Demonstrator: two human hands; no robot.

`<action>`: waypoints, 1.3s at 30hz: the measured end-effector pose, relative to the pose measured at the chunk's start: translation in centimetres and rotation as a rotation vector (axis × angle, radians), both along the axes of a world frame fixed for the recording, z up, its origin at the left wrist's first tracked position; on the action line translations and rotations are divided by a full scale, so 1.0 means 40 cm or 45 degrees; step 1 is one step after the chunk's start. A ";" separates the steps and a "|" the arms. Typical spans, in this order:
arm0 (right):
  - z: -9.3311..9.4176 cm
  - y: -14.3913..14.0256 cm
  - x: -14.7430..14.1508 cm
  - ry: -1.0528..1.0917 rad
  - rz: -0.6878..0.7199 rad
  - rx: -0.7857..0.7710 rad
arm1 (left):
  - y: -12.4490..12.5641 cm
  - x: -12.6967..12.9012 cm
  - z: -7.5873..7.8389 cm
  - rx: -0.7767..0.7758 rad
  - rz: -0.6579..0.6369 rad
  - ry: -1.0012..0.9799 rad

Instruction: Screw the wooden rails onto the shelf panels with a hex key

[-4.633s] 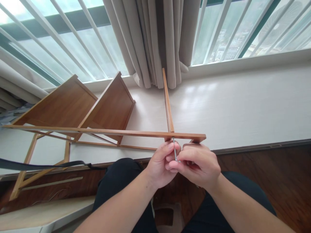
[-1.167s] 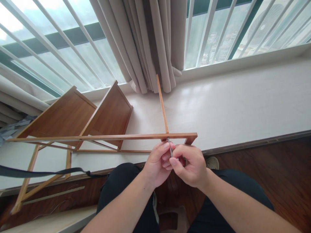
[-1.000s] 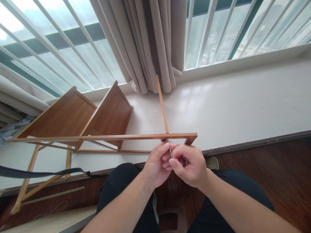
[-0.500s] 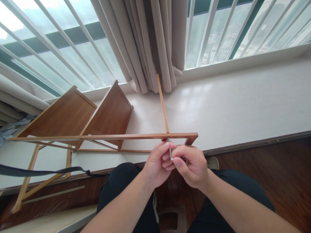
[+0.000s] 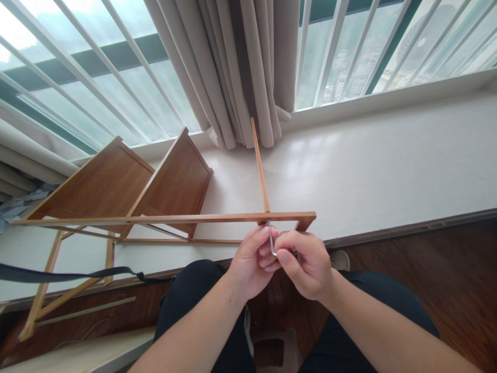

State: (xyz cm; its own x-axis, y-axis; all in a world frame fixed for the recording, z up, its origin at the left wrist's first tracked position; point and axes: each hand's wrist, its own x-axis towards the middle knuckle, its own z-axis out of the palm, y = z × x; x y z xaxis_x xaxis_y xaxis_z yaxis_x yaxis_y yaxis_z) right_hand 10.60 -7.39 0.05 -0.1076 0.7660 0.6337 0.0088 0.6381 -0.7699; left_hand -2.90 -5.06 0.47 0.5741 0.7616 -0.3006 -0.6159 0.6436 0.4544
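both hands [image 5: 283,259] on a hex key [image 5: 271,237] at the frame [image 5: 163,219]

left hand [image 5: 252,264] and right hand [image 5: 306,264] pinch it shut, tip at 12 o'clock entering the rail, seemingly to steady it.

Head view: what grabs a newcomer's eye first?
Dead centre, the left hand and right hand pinch a small metal hex key whose tip meets the underside of a thin wooden rail. That rail belongs to a wooden rack lying on its side on the white ledge, to the left. Behind, a beige curtain hangs before the barred window.
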 end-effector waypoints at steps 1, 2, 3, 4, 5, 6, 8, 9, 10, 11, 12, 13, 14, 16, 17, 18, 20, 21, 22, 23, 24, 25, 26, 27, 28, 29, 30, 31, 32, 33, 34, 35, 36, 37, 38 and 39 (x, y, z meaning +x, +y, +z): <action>-0.001 0.000 0.000 0.002 0.001 -0.003 | 0.000 0.000 -0.001 0.002 0.001 0.001; -0.003 -0.001 0.001 0.006 0.004 -0.007 | 0.000 -0.001 -0.002 0.005 0.001 0.002; -0.004 -0.001 0.001 0.009 0.002 -0.010 | 0.000 -0.001 -0.002 0.008 -0.001 0.003; -0.005 -0.001 0.001 0.012 0.001 -0.016 | 0.000 -0.001 -0.002 0.009 -0.003 0.003; -0.006 -0.001 0.001 0.011 0.000 -0.025 | 0.000 -0.001 -0.002 0.008 -0.004 0.005; -0.007 -0.002 0.002 0.005 -0.002 -0.037 | 0.000 -0.001 -0.002 0.003 -0.004 0.006; -0.006 -0.001 0.002 -0.019 -0.019 -0.053 | 0.000 -0.001 -0.002 -0.005 -0.003 0.009; -0.006 -0.001 0.002 -0.030 -0.027 -0.055 | 0.000 -0.001 -0.001 -0.006 -0.002 0.010; -0.004 0.000 0.002 -0.039 -0.035 -0.050 | 0.000 0.000 -0.001 -0.006 0.000 0.010; -0.003 0.000 0.002 -0.047 -0.048 -0.035 | 0.000 0.000 -0.001 -0.005 0.000 0.010; -0.001 0.001 0.002 -0.054 -0.062 -0.015 | -0.001 0.000 -0.001 -0.004 0.002 0.010; 0.000 0.002 0.002 -0.064 -0.075 0.006 | -0.001 0.000 -0.001 -0.004 0.005 0.010; 0.001 0.003 0.002 -0.077 -0.091 0.022 | -0.002 0.000 -0.001 -0.006 0.007 0.012; 0.002 0.003 0.003 -0.105 -0.114 0.038 | -0.003 0.000 -0.001 -0.007 0.009 0.015; 0.001 0.003 0.004 -0.114 -0.114 0.037 | -0.003 0.000 -0.001 -0.006 0.008 0.018; 0.001 0.003 0.004 -0.114 -0.109 0.034 | -0.003 0.000 -0.001 -0.007 0.007 0.022; -0.001 0.002 0.005 -0.111 -0.109 0.032 | -0.004 0.001 0.001 -0.016 0.003 0.033; -0.002 0.001 0.004 -0.111 -0.117 0.032 | -0.004 0.001 0.002 -0.024 0.004 0.040; -0.002 0.001 0.004 -0.115 -0.128 0.033 | -0.004 0.002 0.002 -0.032 0.005 0.047; -0.002 0.001 0.003 -0.120 -0.141 0.038 | -0.004 0.002 0.003 -0.040 0.009 0.054; -0.001 0.001 0.002 -0.127 -0.156 0.048 | -0.005 0.002 0.004 -0.045 0.013 0.061; -0.001 0.001 0.001 -0.135 -0.176 0.060 | -0.005 0.003 0.005 -0.045 0.016 0.068; -0.001 0.001 0.000 -0.142 -0.195 0.071 | -0.005 0.003 0.005 -0.044 0.018 0.076; 0.000 0.001 -0.001 -0.149 -0.209 0.080 | -0.005 0.003 0.005 -0.044 0.020 0.083; 0.000 0.001 -0.001 -0.154 -0.219 0.083 | -0.005 0.004 0.005 -0.043 0.022 0.088; 0.000 0.001 -0.002 -0.158 -0.221 0.080 | -0.005 0.004 0.004 -0.041 0.022 0.089; 0.000 0.001 -0.002 -0.158 -0.216 0.073 | -0.004 0.004 0.004 -0.039 0.022 0.089; 0.000 0.001 -0.002 -0.156 -0.209 0.067 | -0.004 0.004 0.003 -0.038 0.021 0.088; 0.000 0.001 -0.002 -0.154 -0.204 0.065 | -0.004 0.004 0.002 -0.036 0.020 0.085; 0.001 0.000 -0.002 -0.151 -0.203 0.065 | -0.004 0.004 0.002 -0.034 0.019 0.080; 0.001 0.000 -0.002 -0.150 -0.203 0.067 | -0.004 0.004 0.001 -0.034 0.018 0.075; 0.001 0.000 -0.003 -0.149 -0.203 0.071 | -0.004 0.004 0.001 -0.034 0.017 0.071; 0.001 0.001 -0.003 -0.149 -0.203 0.072 | -0.004 0.004 0.001 -0.032 0.015 0.067; 0.002 0.001 -0.003 -0.150 -0.201 0.071 | -0.004 0.004 0.001 -0.032 0.013 0.063; 0.002 0.001 -0.003 -0.150 -0.199 0.069 | -0.004 0.004 0.001 -0.032 0.013 0.060; 0.003 0.001 -0.004 -0.151 -0.197 0.067 | -0.004 0.004 0.001 -0.032 0.011 0.059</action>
State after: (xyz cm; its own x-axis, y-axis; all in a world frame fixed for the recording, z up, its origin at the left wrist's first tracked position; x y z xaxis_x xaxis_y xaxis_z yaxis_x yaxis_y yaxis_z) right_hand 10.45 -7.36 0.17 -0.0671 0.7451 0.6635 0.1984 0.6617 -0.7230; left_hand -2.73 -5.24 0.49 0.5526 0.7584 -0.3457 -0.6001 0.6499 0.4663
